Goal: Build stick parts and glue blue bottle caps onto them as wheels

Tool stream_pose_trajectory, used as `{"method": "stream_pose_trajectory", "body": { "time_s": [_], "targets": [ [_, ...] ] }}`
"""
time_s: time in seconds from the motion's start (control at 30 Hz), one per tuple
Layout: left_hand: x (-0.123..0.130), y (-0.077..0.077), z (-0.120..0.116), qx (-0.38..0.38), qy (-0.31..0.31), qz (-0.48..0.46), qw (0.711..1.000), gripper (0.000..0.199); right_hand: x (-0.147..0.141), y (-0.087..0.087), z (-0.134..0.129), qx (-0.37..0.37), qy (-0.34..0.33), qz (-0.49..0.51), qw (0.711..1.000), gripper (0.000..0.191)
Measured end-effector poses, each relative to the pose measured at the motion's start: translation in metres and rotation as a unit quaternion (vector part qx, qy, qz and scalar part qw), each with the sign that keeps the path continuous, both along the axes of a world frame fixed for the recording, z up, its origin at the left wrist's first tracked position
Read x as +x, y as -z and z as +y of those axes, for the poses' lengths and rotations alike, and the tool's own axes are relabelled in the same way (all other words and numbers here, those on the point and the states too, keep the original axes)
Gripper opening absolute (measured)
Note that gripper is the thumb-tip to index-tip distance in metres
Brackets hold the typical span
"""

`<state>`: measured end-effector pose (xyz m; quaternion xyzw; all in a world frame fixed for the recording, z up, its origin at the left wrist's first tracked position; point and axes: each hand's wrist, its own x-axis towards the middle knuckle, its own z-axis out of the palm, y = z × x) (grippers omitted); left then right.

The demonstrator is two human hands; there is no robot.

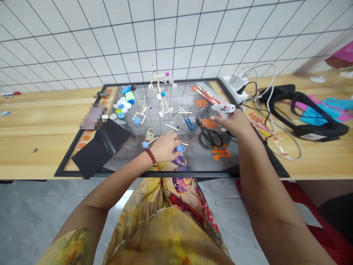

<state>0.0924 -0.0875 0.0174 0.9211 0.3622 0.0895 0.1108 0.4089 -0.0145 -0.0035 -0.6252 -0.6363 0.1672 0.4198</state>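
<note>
Stick frames (162, 94) stand joined toward the bench's (41, 136) back edge, one stick (171, 127) lies loose, and I can't tell if fingers of the left hand (164, 148) grip the front-edge blue cap (181, 148) or the right hand (237, 123) the glue gun (224, 108).

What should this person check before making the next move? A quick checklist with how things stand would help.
1. Right hand at the white plastic glue gun: ok.
2. Glue gun heated: cannot tell.
3. Left hand close to the round blue plastic cap: ok.
4. Black scissors with looped handles out of the space between the hands: not ok, they lie there.
5. Tall pale stick model with white, blue and pink pieces clear of both hands: ok.
</note>
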Motion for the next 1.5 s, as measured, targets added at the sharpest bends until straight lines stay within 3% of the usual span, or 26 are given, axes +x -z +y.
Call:
{"method": "stream_pose_trajectory", "body": {
  "time_s": [0.1, 0.2, 0.23, 0.3, 0.4, 0.47, 0.53, 0.63, 0.77, 0.9, 1.17, 1.37, 1.5],
  "targets": [
    [-0.004, 0.007, 0.006, -0.028, 0.009, -0.049, 0.998, 0.022, 0.001, 0.005, 0.010, -0.109, 0.129, -0.019, 0.986, 0.037],
    [-0.012, 0.010, 0.018, -0.118, -0.029, -0.205, 0.971, 0.025, -0.002, 0.001, 0.014, -0.112, 0.156, 0.022, 0.981, 0.029],
    [-0.015, 0.009, 0.024, -0.176, -0.046, -0.280, 0.943, 0.027, -0.005, -0.004, 0.013, -0.081, 0.153, 0.058, 0.983, 0.026],
    [-0.024, 0.006, 0.039, -0.308, -0.058, -0.424, 0.850, 0.035, -0.019, -0.018, 0.008, 0.002, 0.112, 0.158, 0.981, 0.021],
    [-0.040, 0.000, 0.060, -0.418, -0.058, -0.564, 0.709, 0.044, -0.057, -0.041, -0.011, 0.034, -0.056, 0.236, 0.969, 0.020],
    [-0.051, -0.001, 0.069, -0.435, -0.065, -0.606, 0.663, 0.044, -0.091, -0.048, -0.025, 0.041, -0.130, 0.252, 0.958, 0.023],
    [-0.059, 0.003, 0.073, -0.437, -0.072, -0.628, 0.640, 0.044, -0.121, -0.044, -0.036, 0.056, -0.167, 0.235, 0.956, 0.026],
    [-0.067, 0.013, 0.073, -0.426, -0.090, -0.637, 0.636, 0.042, -0.144, -0.025, -0.045, 0.070, -0.185, 0.199, 0.960, 0.032],
    [-0.065, 0.021, 0.071, -0.406, -0.103, -0.638, 0.646, 0.040, -0.142, -0.006, -0.049, 0.053, -0.208, 0.152, 0.965, 0.034],
    [-0.061, 0.022, 0.070, -0.413, -0.101, -0.629, 0.651, 0.039, -0.135, -0.006, -0.052, 0.043, -0.202, 0.148, 0.967, 0.039],
    [-0.060, 0.024, 0.068, -0.448, -0.080, -0.635, 0.624, 0.039, -0.138, 0.000, -0.051, 0.053, -0.201, 0.152, 0.966, 0.041],
    [-0.057, 0.024, 0.067, -0.448, -0.087, -0.620, 0.638, 0.041, -0.138, -0.001, -0.052, 0.044, -0.208, 0.146, 0.966, 0.039],
    [-0.057, 0.024, 0.066, -0.452, -0.086, -0.626, 0.630, 0.038, -0.136, -0.001, -0.051, 0.056, -0.193, 0.147, 0.969, 0.041]
  ]
}}
